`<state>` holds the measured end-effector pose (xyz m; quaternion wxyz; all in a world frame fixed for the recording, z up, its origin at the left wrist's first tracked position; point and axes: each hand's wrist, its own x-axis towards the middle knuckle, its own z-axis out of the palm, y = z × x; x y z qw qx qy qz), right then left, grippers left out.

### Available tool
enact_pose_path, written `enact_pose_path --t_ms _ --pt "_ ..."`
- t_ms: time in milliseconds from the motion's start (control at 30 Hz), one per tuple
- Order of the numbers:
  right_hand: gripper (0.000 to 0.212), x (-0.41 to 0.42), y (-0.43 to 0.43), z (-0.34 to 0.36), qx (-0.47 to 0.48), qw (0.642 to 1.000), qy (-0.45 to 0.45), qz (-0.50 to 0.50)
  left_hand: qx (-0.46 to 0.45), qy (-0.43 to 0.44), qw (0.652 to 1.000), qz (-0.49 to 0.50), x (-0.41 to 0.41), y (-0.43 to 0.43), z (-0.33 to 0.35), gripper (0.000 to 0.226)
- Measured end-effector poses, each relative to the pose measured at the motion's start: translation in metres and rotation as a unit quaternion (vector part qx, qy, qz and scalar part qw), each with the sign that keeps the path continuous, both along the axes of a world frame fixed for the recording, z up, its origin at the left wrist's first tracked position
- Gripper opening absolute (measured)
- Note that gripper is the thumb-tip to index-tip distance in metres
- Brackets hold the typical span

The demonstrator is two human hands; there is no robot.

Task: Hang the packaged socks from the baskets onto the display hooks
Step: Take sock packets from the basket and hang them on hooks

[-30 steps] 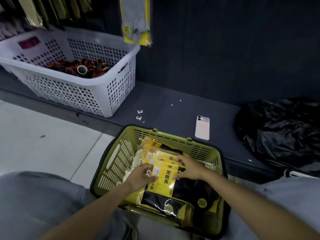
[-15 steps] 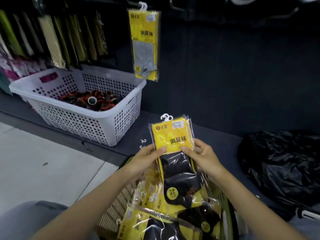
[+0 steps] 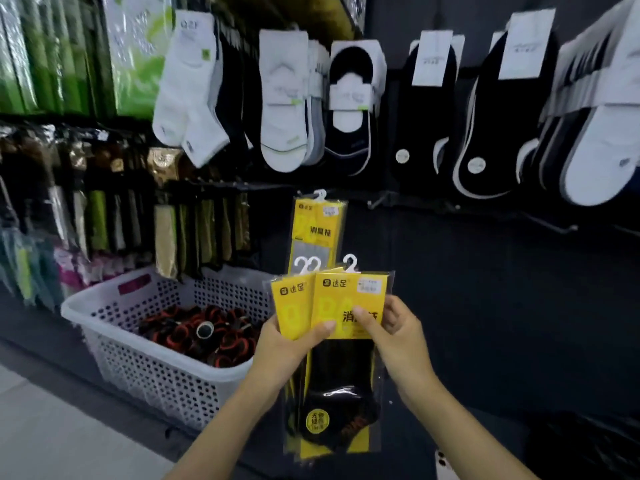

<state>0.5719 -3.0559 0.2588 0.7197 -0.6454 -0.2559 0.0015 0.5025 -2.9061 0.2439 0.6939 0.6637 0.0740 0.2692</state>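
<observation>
Yellow-carded sock packs (image 3: 348,301) fanned just right of white basket (image 3: 156,370), pinched by left hand (image 3: 280,348) and right hand (image 3: 398,336).
Rear packs mostly hidden behind front one; exact count unclear; printed label partly covered by thumbs.

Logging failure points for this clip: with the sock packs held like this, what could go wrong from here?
1. The left hand and right hand pinch several yellow packs fanned together. The clear sleeves look slick, so one might slide out and drop.
2. Their white hanger hooks sit close together and may tangle, or more than one may go on at once.
3. The hung pack appears just above and behind them, so a bump could knock it loose.
</observation>
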Motion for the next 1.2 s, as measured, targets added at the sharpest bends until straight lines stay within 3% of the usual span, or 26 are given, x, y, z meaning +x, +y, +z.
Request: enact_pose_path --t_ms 167,267,500,567,633,767,867,967,1200 --pt "0.012 0.017 0.034 0.025 0.012 0.999 0.04 0.034 -0.018 0.004 1.0 -0.005 0.002 0.036 0.023 0.036" --pt "0.014 0.031 0.051 0.043 0.004 0.998 0.055 0.022 -0.049 -0.009 0.998 0.039 0.005 0.06 0.033 0.057" --pt "0.015 0.06 0.093 0.085 0.0 0.999 0.042 -0.03 -0.028 -0.076 0.987 0.142 -0.004 0.11 0.05 0.059" --pt "0.017 0.068 0.105 0.09 -0.019 0.998 0.041 -0.051 -0.008 -0.076 0.981 0.178 -0.006 0.119 0.052 0.052" --pt "0.022 0.077 0.117 0.091 -0.045 0.996 0.038 -0.06 -0.001 -0.069 0.977 0.202 -0.005 0.128 0.05 0.025" --pt "0.038 0.096 0.133 0.08 -0.074 0.992 0.069 -0.08 0.01 -0.063 0.972 0.228 -0.003 0.136 0.045 0.034" --pt "0.02 0.108 0.135 0.067 -0.065 0.989 0.087 -0.105 0.004 -0.062 0.971 0.23 -0.002 0.134 0.043 0.029" --pt "0.035 0.118 0.133 0.061 -0.047 0.982 0.124 -0.136 0.02 -0.063 0.973 0.221 0.002 0.133 0.041 0.029" --pt "0.029 0.136 0.127 0.048 -0.06 0.963 0.175 -0.198 0.013 -0.061 0.981 0.186 0.013 0.13 0.034 0.026"
